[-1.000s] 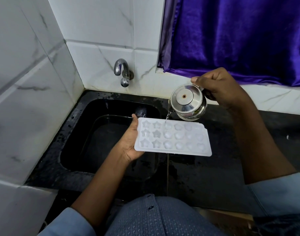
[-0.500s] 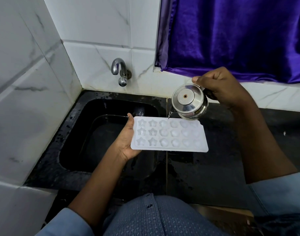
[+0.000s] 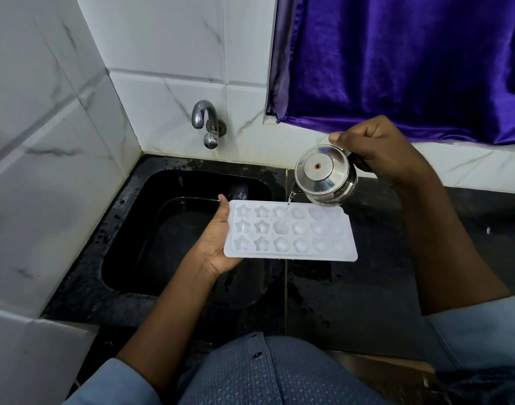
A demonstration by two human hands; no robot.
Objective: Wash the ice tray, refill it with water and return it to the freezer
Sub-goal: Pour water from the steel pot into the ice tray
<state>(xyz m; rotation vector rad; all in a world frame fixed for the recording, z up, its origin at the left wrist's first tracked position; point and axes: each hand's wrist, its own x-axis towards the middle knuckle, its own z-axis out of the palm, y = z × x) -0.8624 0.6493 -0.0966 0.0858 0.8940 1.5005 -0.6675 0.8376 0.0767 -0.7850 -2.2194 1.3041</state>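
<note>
Left hand (image 3: pixel 218 247) grips the ice tray (image 3: pixel 291 232) by its 9 o'clock short edge, thumb on the rim and palm under, level over the seam between sink (image 3: pixel 119 229) and wet black tabletop (image 3: pixel 367 302), likely so spills drain off. Right hand (image 3: pixel 379 150), at the tray's 1 o'clock, is clenched round the handle of a small steel kettle (image 3: pixel 323 175) tipped spout-down, so a thin water stream (image 3: pixel 290 200) drops into a top-row cup; star and round cups look glossy, fill levels unclear, refill judged partway. Beyond: tap (image 3: pixel 206 124) at 11 o'clock not running, purple curtain (image 3: pixel 396 62) at 1 o'clock.
</note>
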